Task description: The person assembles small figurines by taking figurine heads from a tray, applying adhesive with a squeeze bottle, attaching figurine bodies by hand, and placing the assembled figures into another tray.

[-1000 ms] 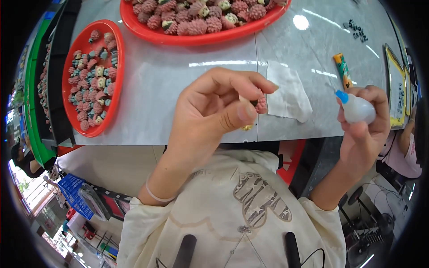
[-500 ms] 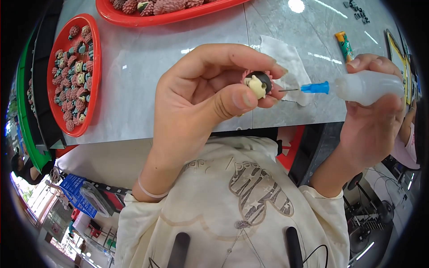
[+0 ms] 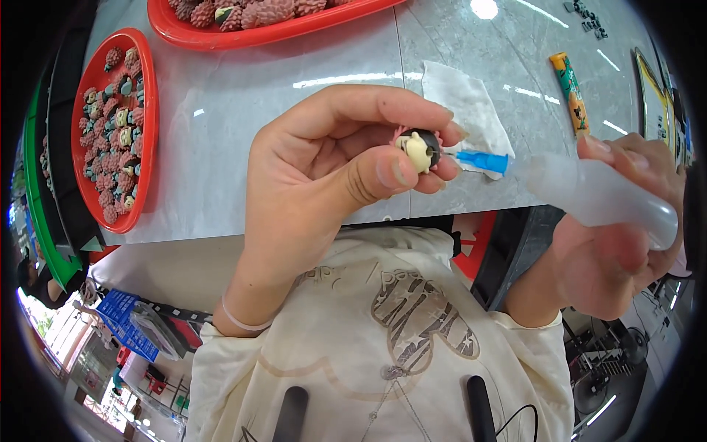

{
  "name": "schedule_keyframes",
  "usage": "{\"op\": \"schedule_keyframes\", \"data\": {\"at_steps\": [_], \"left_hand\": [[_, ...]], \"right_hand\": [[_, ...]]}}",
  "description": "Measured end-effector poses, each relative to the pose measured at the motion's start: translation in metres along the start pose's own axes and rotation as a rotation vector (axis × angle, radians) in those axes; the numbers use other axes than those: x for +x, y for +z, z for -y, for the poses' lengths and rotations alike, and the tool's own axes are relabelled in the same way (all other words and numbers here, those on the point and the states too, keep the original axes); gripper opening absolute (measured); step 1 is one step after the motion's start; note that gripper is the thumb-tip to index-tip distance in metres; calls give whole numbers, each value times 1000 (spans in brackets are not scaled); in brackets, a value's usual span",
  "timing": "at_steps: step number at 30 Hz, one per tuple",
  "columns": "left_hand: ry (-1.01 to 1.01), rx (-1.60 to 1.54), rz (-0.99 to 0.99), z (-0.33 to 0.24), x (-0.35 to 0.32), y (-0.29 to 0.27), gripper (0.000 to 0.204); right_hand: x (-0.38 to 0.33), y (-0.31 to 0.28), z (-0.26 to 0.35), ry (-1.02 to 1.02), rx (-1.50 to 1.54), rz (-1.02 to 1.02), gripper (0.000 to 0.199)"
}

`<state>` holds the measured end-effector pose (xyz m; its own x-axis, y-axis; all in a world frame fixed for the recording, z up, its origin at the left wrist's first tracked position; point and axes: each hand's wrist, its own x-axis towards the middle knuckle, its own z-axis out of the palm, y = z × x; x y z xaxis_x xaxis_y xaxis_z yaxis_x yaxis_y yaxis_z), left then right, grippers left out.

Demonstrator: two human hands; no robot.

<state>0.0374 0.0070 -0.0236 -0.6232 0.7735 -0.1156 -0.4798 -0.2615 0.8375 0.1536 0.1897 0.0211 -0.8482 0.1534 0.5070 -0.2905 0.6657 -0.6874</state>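
Note:
My left hand (image 3: 309, 166) pinches a small figure head (image 3: 417, 152) between thumb and fingers. It has a cream face, black hair and a pink bumpy part behind. My right hand (image 3: 626, 214) is wrapped round a translucent white squeeze bottle (image 3: 600, 197), held tilted with its narrow end toward the figure head. A blue needle tip (image 3: 482, 161) lies in line with the bottle's narrow end. Its thin metal needle reaches the dark hole in the side of the head; how deep it goes I cannot tell.
A red oval tray (image 3: 151, 140) of similar small heads stands at left; another red tray (image 3: 221, 43) of pink bumpy pieces is at the far edge. A white cloth (image 3: 471, 96) lies beyond the needle. An orange-and-green tube (image 3: 571, 92) and small dark pieces (image 3: 585, 20) are at right.
The needle has moved left, up to the hole in the figure head. My right hand has dropped lower, tilting the bottle. My left hand keeps its pinch.

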Motion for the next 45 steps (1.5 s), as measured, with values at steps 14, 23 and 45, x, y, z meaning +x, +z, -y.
{"op": "schedule_keyframes", "data": {"at_steps": [14,23,45], "left_hand": [[-11,-15,-6,-1,3,5,38],[15,-54,-4,1,2,4,33],[-7,-100,24,-2,3,4,33]], "right_hand": [[-1,11,-15,281,312,-262,30],[16,30,-37,364,-196,1,31],[6,-24,-19,481,537,-304,18]]}}
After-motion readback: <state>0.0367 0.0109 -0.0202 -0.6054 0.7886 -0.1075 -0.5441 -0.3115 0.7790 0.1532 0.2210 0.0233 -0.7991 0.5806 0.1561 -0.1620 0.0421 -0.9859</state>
